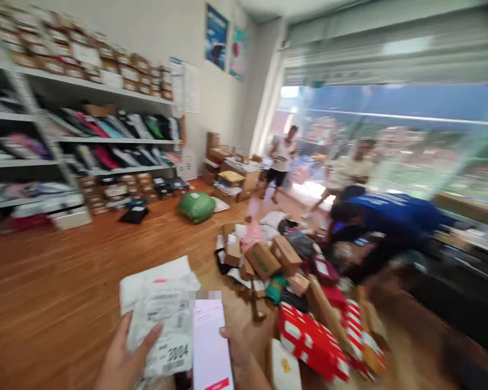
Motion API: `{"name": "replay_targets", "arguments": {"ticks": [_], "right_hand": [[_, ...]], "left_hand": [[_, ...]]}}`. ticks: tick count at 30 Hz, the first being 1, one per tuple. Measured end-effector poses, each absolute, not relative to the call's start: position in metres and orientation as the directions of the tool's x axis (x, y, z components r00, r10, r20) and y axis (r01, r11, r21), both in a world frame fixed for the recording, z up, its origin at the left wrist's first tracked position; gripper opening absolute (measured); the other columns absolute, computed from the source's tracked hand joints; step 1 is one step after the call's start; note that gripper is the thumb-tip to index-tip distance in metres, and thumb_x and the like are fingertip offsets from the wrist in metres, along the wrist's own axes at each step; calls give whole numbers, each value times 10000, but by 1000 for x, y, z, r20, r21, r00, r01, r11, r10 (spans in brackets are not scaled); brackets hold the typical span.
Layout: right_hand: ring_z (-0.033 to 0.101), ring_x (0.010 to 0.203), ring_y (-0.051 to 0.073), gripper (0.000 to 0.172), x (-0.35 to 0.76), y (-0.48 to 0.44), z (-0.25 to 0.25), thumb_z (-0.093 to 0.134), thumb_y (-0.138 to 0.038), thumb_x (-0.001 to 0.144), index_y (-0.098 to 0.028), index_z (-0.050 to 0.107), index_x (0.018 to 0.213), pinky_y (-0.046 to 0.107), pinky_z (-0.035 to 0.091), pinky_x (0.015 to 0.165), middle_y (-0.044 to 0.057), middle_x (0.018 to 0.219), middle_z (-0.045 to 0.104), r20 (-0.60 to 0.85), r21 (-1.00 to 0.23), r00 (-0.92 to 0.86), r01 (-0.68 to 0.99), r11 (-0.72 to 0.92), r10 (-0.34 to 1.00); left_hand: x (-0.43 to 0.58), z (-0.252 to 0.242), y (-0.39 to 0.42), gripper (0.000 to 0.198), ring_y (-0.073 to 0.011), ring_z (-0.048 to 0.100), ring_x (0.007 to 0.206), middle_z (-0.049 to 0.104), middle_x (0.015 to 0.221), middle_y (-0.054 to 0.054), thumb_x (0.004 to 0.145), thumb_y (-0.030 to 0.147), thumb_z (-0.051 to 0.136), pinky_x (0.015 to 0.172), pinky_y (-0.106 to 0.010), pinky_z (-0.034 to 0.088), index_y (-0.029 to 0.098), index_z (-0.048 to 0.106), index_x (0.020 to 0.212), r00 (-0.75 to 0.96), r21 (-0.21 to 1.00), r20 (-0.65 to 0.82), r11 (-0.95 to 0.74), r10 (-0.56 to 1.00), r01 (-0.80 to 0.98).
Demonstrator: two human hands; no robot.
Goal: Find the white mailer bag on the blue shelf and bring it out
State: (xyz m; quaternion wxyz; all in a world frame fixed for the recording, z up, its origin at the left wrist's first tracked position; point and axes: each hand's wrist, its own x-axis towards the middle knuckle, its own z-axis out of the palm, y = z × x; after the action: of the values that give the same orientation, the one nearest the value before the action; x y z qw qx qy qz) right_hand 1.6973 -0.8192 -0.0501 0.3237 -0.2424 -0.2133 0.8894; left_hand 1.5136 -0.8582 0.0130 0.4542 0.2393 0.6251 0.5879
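My left hand (132, 349) is closed around a white plastic mailing parcel (162, 317), thumb on top. Its label carries printed text, a barcode and the number 3004. Close to its right, my right hand (239, 349) grips a smartphone (211, 341) with a lit, pale screen and a red bar at the bottom. The phone's edge overlaps the parcel's right side. Most of my right hand's fingers are hidden behind the phone. Something dark beneath the parcel, at the lower edge, cannot be made out.
A heap of cardboard boxes (263, 261) and bags covers the floor ahead, with a red-and-white parcel (311, 341) nearer me. A person in blue (398, 214) bends over it; two others are by the window. Shelves (117, 138) hold parcels; a green bag (196, 207) lies on the floor.
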Motion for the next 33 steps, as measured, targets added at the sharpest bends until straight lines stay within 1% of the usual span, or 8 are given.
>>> {"name": "replay_targets", "arguments": {"ticks": [2, 4, 8, 13, 16, 22, 28, 33], "right_hand": [[670, 679, 236, 615, 1683, -781, -37, 759, -458, 482, -93, 677, 970, 316, 508, 597, 110, 825, 733, -327, -530, -640, -486, -696, 696], [679, 724, 252, 577, 1663, -744, -24, 797, -433, 474, -107, 690, 938, 333, 517, 625, 128, 882, 732, -372, -523, -667, -424, -739, 646], [674, 646, 249, 540, 1613, -686, -11, 834, -421, 450, -107, 707, 871, 345, 513, 612, 132, 836, 733, -453, -509, -719, -277, -815, 527], [678, 701, 260, 600, 1534, -634, -19, 806, -476, 493, -96, 701, 946, 366, 500, 695, 148, 876, 729, -461, -479, -825, -79, -874, 327], [679, 697, 284, 667, 1476, -607, -26, 809, -525, 447, -101, 701, 950, 368, 490, 674, 157, 865, 728, -471, -507, -840, 8, -862, 269], [669, 623, 248, 594, 1345, -571, -27, 813, -525, 415, -132, 721, 851, 320, 484, 628, 126, 786, 733, -498, -506, -828, 38, -862, 257], [662, 597, 245, 649, 1232, -551, -26, 800, -561, 396, -103, 722, 849, 291, 468, 552, 146, 748, 725, -491, -498, -840, 55, -866, 229], [661, 600, 234, 640, 1163, -526, -23, 796, -542, 444, -97, 709, 896, 305, 483, 582, 147, 765, 725, -454, -534, -861, 59, -844, 227]], "left_hand": [[1505, 21, -829, 620, -259, 671, 912, 718, 996, -55, 559, 535, 771, 742, -303, 565, 220, 544, 1042, -491, 961, -235, 124, 839, -248], [1491, 25, -804, 588, -243, 658, 940, 702, 1032, -69, 631, 528, 728, 770, -292, 547, 200, 515, 1069, -525, 964, -201, 72, 827, -256], [1447, 29, -771, 530, -247, 631, 991, 660, 1108, -96, 721, 517, 655, 857, -331, 517, 181, 486, 1094, -576, 964, -181, 29, 797, -263], [1375, 25, -746, 518, -273, 603, 1055, 617, 1177, -124, 770, 519, 598, 878, -356, 508, 185, 438, 1132, -642, 960, -188, 1, 743, -279], [1324, 19, -729, 504, -264, 603, 1057, 620, 1178, -116, 785, 524, 578, 854, -343, 514, 197, 428, 1138, -694, 963, -158, -48, 702, -267], [1204, 12, -695, 560, -268, 615, 1017, 624, 1175, -132, 741, 547, 616, 819, -347, 516, 189, 432, 1131, -731, 953, -166, -82, 662, -290], [1092, 18, -672, 533, -239, 628, 966, 652, 1107, -114, 725, 559, 622, 805, -319, 517, 185, 478, 1078, -781, 975, -166, -17, 602, -220], [1021, 11, -648, 534, -236, 646, 888, 678, 1018, -102, 696, 552, 653, 755, -324, 530, 178, 498, 1042, -809, 974, -200, 23, 553, -225]]}}
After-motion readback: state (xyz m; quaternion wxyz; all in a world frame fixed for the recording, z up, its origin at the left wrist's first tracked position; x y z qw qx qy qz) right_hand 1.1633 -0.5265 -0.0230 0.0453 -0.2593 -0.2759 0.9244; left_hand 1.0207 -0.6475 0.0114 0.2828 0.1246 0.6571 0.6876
